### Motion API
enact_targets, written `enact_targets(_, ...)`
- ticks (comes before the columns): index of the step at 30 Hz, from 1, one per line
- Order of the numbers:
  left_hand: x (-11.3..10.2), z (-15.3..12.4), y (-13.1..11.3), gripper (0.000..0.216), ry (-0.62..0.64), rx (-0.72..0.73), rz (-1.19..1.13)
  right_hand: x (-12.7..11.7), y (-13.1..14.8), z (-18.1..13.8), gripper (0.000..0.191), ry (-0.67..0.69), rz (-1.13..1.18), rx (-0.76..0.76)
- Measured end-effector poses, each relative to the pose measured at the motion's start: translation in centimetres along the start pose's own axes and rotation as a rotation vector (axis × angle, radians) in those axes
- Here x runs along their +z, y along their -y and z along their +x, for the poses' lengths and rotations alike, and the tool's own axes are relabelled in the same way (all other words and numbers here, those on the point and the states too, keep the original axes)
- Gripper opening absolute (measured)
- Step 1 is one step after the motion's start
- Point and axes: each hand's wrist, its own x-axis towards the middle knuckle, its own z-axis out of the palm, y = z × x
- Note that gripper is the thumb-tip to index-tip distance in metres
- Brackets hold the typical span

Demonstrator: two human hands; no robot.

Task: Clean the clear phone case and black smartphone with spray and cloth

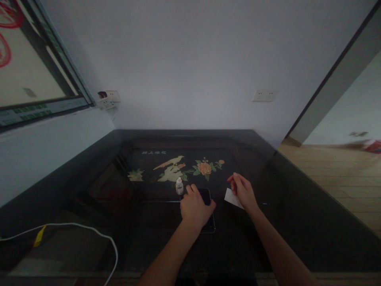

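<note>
A dark phone (209, 224) lies flat on the glossy black table. My left hand (195, 206) reaches across it, fingers at its upper left and thumb at its right edge, gripping it. The hand covers much of the phone's middle. Just beyond my left fingertips a small clear dropper bottle (179, 186) with a white cap stands upright. To the right, my right hand (243, 190) is closed, with its thumb and fingertips together. A white card (232, 197) shows beside and partly under that hand; whether the fingers hold it I cannot tell.
The black table (143, 238) carries a bird-and-flower picture (204, 168). A white cable (89, 227) with a yellow tag (39, 236) curves over its left front. A wall with sockets (264, 95) rises behind, and a window (35, 59) is at the left. Wooden floor (324, 178) shows at right.
</note>
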Motion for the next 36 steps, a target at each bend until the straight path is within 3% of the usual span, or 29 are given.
enact_targets(10,0.2,0.1,0.9,0.07,-0.015,0.026,-0.013,0.0,-0.4,0.1,0.052,0.008,-0.023,0.031)
enact_targets(17,-1.0,-0.5,2.4,0.048,0.045,0.029,-0.012,0.3,0.2,-0.4,0.051,0.066,-0.083,0.034)
enact_targets(23,-2.8,-0.7,4.2,0.029,0.156,0.073,-0.026,2.1,2.0,-2.6,0.043,0.245,-0.265,0.021)
enact_targets(28,-3.5,0.6,5.7,0.03,0.269,0.273,-0.077,3.8,2.5,-4.0,0.036,0.355,-0.368,-0.041)
enact_targets(32,-2.7,1.1,6.1,0.033,0.181,0.271,-0.001,4.1,1.8,-4.2,0.028,0.346,-0.426,-0.014)
enact_targets(36,-1.3,0.9,5.6,0.032,0.123,0.19,0.022,4.3,1.1,-4.2,0.036,0.375,-0.462,0.007)
